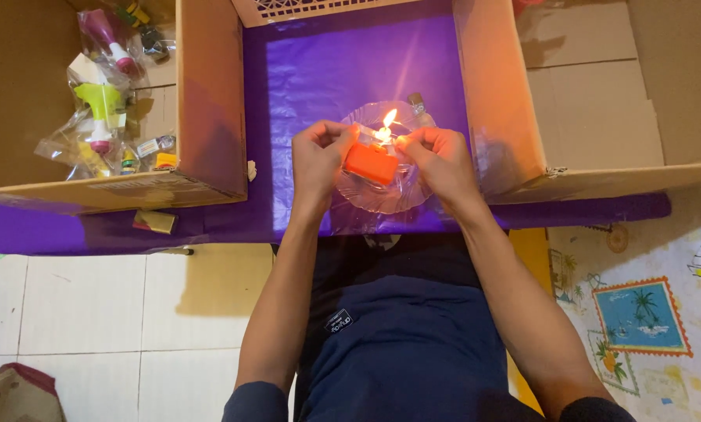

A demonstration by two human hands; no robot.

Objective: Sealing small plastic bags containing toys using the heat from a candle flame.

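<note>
Together, left hand (318, 156) and right hand (438, 156) pinch a lit orange lighter (371, 162).

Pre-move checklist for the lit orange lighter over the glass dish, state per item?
1. Flame lit above the orange lighter: ok.
2. Left hand grips the lighter's left end: ok.
3. Right hand at the lighter's top, fingertips close to the flame: not ok.
4. Clear glass dish beneath the lighter, on the purple sheet: ok.
5. Cardboard walls stand close on both sides of the flame: not ok.
6. Fuel level in the lighter: cannot tell.
</note>
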